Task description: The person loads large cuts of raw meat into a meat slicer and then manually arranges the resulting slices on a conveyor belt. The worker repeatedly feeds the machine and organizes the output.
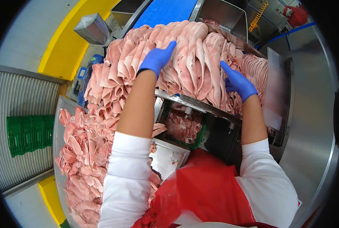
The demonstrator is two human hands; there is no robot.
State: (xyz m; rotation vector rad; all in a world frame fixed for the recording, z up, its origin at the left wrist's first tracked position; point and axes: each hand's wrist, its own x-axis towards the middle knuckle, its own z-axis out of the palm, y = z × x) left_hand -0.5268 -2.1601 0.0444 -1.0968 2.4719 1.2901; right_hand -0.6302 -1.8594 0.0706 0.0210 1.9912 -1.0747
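Note:
A thick row of thin pale-pink meat slices (190, 64) leans folded across the blue conveyor belt's near end. My left hand (156, 60), in a blue glove, presses into the row from the left. Its thumb points up and right, and its other fingers are hidden among the slices. From the right, my blue-gloved right hand (239, 83) grips the same bunch, one digit stretched up along it and the others curled against its side. The bunch stands between both hands. Right of my right hand, more slices (255, 72) stand close together beside an upright metal plate (277, 89).
A large heap of meat slices (84, 152) covers the metal table at left. Below the row, a green crate (203, 137) holds meat pieces. The blue belt (165, 11) runs away at the top, beside a steel bin (230, 17). Green crates (30, 133) stand far left.

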